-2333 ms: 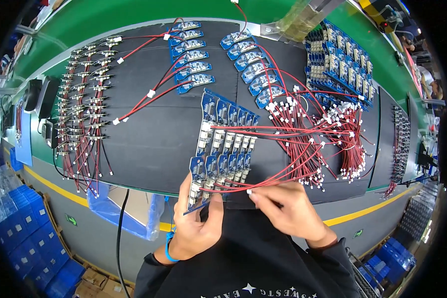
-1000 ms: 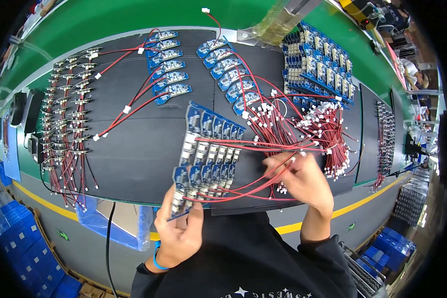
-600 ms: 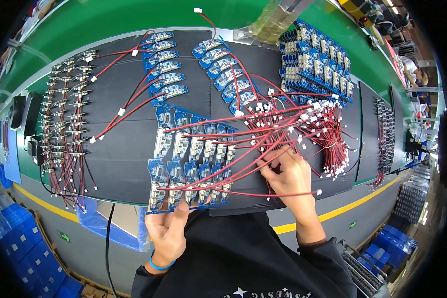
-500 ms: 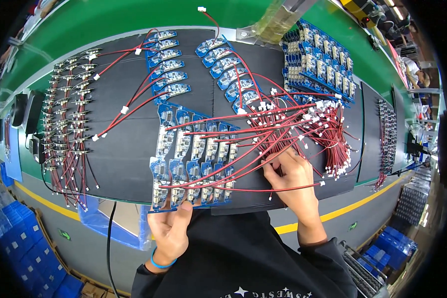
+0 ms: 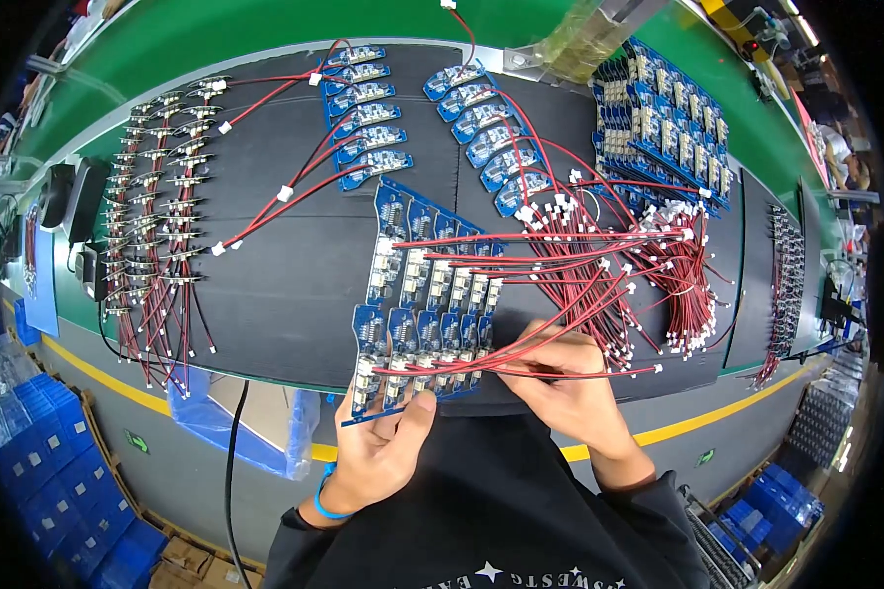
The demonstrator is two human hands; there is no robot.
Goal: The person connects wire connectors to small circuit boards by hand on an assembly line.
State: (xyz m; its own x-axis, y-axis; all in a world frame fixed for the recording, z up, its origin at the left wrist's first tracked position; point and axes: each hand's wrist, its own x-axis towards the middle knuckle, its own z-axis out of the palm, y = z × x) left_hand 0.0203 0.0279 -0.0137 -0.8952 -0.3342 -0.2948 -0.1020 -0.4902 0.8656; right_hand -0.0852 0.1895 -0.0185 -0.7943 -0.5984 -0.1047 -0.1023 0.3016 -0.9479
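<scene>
My left hand (image 5: 388, 456) grips the near edge of a blue circuit board panel (image 5: 371, 329), thumb on top and fingers underneath. The panel is tilted above the black work surface and carries rows of small boards with white sockets. Several red-and-black wires (image 5: 560, 259) run from those sockets to the right, their loose ends tipped with white plugs. Close to the panel's right edge, my right hand (image 5: 565, 388) has its fingertips pinched together beneath these wires; what they hold is hidden. Just beyond it lies a pile of red-and-black wires (image 5: 686, 294) with white plugs.
Two strips of blue boards (image 5: 368, 115) (image 5: 486, 133) lie at the back, some with wires attached. Stacked panels (image 5: 663, 128) stand at the back right beside a taped metal post (image 5: 599, 44). Wired boards (image 5: 157, 216) hang in rows at the left. Blue crates (image 5: 54, 461) stand on the floor.
My right hand has moved from the wire pile leftward to the panel's right edge. The panel in my left hand has shifted right in view, as has the whole table scene slightly.
</scene>
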